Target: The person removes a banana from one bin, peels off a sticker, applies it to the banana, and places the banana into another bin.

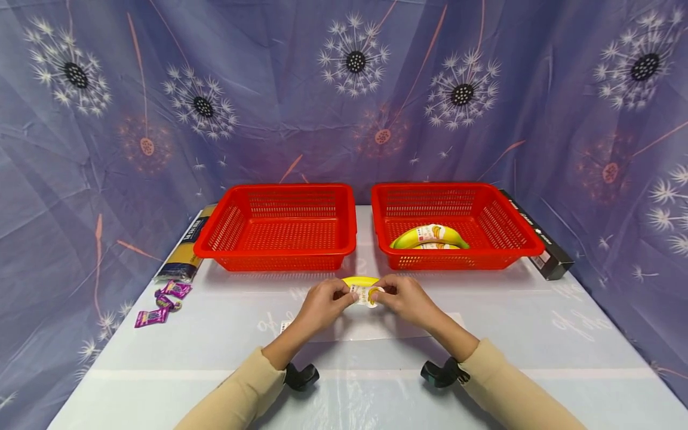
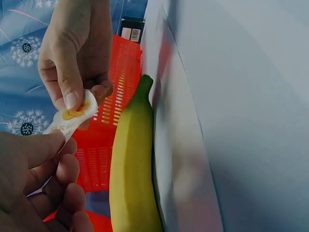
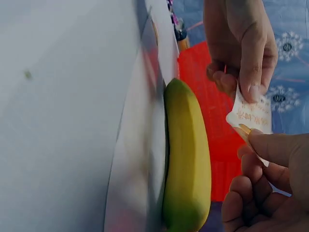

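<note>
A white sticker (image 1: 364, 295) with a small banana picture and print is stretched between both hands. My left hand (image 1: 324, 302) pinches one end between thumb and fingers, and my right hand (image 1: 407, 300) pinches the other, printed with the picture. Just beyond the sticker, a yellow banana (image 2: 134, 164) with greenish ends lies on the table, apart from the fingers in both wrist views. From the head, the hands and sticker hide much of this banana (image 1: 360, 280). A pale sheet (image 1: 371, 330) lies flat under the hands.
Two red baskets stand at the back; the right basket (image 1: 516, 246) holds bananas with labels (image 1: 430, 235), the left basket (image 1: 285, 261) nothing visible. Purple-wrapped candies (image 1: 152, 317) and a dark-and-gold packet (image 1: 185, 251) lie at left. A long black box (image 1: 553, 258) lies at right.
</note>
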Demonstrator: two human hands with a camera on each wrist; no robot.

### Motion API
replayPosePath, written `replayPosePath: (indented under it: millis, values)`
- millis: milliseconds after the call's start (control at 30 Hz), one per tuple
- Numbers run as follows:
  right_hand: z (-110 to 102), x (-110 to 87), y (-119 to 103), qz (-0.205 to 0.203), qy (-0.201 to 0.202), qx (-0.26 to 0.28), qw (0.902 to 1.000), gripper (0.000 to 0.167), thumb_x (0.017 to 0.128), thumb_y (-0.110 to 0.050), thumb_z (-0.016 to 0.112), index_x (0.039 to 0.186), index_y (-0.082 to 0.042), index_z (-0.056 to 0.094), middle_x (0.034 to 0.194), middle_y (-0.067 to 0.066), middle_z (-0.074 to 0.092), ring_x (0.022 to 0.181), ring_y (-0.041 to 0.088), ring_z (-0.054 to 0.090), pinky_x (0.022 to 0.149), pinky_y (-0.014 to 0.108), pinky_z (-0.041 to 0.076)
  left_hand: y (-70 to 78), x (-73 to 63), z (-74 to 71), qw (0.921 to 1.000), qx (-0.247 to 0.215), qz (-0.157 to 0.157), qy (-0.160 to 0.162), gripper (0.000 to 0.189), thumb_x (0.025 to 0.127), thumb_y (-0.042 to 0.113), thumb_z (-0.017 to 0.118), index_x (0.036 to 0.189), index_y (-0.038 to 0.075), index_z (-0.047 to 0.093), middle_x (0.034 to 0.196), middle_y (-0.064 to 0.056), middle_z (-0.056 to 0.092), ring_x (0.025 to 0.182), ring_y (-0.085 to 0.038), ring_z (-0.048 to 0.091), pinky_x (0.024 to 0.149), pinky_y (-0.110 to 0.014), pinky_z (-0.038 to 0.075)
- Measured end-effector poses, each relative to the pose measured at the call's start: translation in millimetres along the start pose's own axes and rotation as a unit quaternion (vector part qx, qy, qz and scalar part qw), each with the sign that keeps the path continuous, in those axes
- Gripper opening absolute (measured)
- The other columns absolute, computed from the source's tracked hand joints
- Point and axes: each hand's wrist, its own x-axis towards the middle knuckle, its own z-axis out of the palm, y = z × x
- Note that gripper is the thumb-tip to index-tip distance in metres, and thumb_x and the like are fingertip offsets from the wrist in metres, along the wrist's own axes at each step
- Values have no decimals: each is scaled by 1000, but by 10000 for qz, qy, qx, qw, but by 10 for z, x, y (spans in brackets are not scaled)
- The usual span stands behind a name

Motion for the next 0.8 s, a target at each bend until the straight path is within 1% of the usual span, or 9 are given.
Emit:
replayPosePath:
  millis: [67, 167, 233, 367, 400, 467, 600, 667, 800]
  values:
    - [-2, 45, 32, 192, -37, 109, 9997, 14, 83, -23, 71, 81, -9, 68, 72, -2, 60, 65, 6, 47, 59, 19, 39, -11, 24, 3, 10000, 30, -38, 46, 14, 82, 21, 70, 73, 12, 66, 69, 3, 55, 67, -8, 45, 60, -20, 37]
    - [-2, 103, 61, 325, -92, 223, 9992, 19, 84, -24, 70, 75, -8, 65, 69, -2, 56, 63, 8, 45, 57, 21, 37, -43, 70, 0, 9998, 181, -15, 50, 15, 83, 23, 70, 73, 12, 66, 70, 3, 56, 68, -8, 45, 61, -21, 37]
    - [0, 138, 71, 296, -95, 129, 9994, 19, 84, -24, 70, 74, -9, 64, 68, -2, 56, 63, 9, 45, 56, 21, 37, -60, 110, -15, 9993, 366, -4, 16, 17, 82, 26, 70, 72, 14, 66, 70, 4, 57, 69, -8, 44, 62, -21, 36]
    - [13, 212, 75, 204, -32, -344, 9992, 17, 83, -26, 71, 74, -13, 64, 69, -4, 58, 65, 9, 47, 59, 22, 38, -79, 200, -53, 9942, 1036, 282, -35, 24, 84, 30, 67, 65, 17, 62, 67, 6, 56, 68, -9, 42, 63, -23, 34]
    - [18, 231, 79, 208, -6, -465, 9987, 17, 83, -27, 71, 74, -14, 64, 69, -4, 58, 65, 9, 47, 59, 23, 38, -80, 221, -61, 9917, 1227, 396, -21, 24, 84, 30, 67, 64, 18, 62, 67, 7, 55, 68, -9, 42, 63, -24, 33]
    - [29, 269, 86, 254, 38, -644, 9976, 17, 82, -27, 71, 73, -14, 64, 67, -5, 57, 64, 9, 46, 59, 23, 37, -92, 264, -62, 9839, 1652, 674, 53, 26, 85, 30, 65, 62, 18, 61, 65, 7, 54, 67, -10, 43, 63, -25, 33]
    - [52, 340, 110, 279, 89, -962, 9949, 19, 83, -27, 71, 71, -15, 63, 64, -5, 54, 62, 10, 44, 57, 23, 35, -138, 346, -30, 9652, 2372, 1086, 192, 27, 85, 27, 63, 60, 18, 59, 63, 6, 50, 67, -13, 45, 65, -26, 33]
    - [62, 371, 120, 236, 93, -1159, 9929, 20, 83, -28, 71, 69, -15, 62, 64, -5, 54, 61, 9, 44, 58, 24, 34, -166, 379, -4, 9577, 2614, 1184, 219, 27, 85, 27, 62, 60, 17, 59, 64, 5, 51, 67, -14, 47, 64, -27, 33]
    - [76, 409, 144, 138, 123, -1555, 9877, 21, 82, -26, 71, 68, -15, 61, 62, -6, 55, 59, 8, 44, 58, 25, 34, -204, 408, 32, 9482, 2899, 1275, 256, 25, 85, 27, 61, 62, 16, 60, 67, 3, 57, 70, -18, 54, 63, -28, 35]
